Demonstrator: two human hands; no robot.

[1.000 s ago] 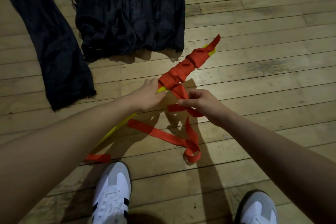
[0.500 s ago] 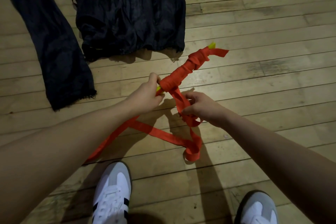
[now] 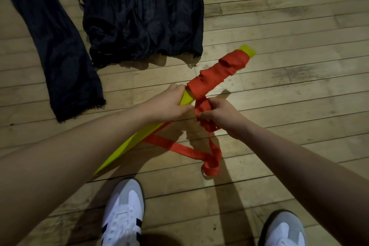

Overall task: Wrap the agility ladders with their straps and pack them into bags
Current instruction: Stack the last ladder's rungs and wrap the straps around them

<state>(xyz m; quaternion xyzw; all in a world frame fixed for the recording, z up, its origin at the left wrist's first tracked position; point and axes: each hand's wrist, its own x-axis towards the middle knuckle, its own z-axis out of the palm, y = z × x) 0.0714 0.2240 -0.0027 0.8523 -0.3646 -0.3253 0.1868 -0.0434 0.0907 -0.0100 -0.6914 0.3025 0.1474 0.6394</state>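
Observation:
A bundle of yellow ladder rungs [image 3: 137, 142] slants from lower left to upper right above the floor. Its far half is wound in red strap [image 3: 217, 72], with a yellow tip showing beyond. My left hand [image 3: 167, 102] grips the bundle just below the wound part. My right hand [image 3: 217, 114] pinches the loose red strap close under the bundle. The rest of the strap [image 3: 191, 152] trails down and loops on the floor.
Dark fabric bags lie flat on the wooden floor: one long bag [image 3: 56, 50] at the left and a wider pile [image 3: 143, 12] behind the bundle. My white shoes [image 3: 123, 215] stand at the bottom edge.
The bundle has turned in my left hand, so its flat yellow side now faces up. My right hand has carried the strap up under the bundle, closer to the left hand.

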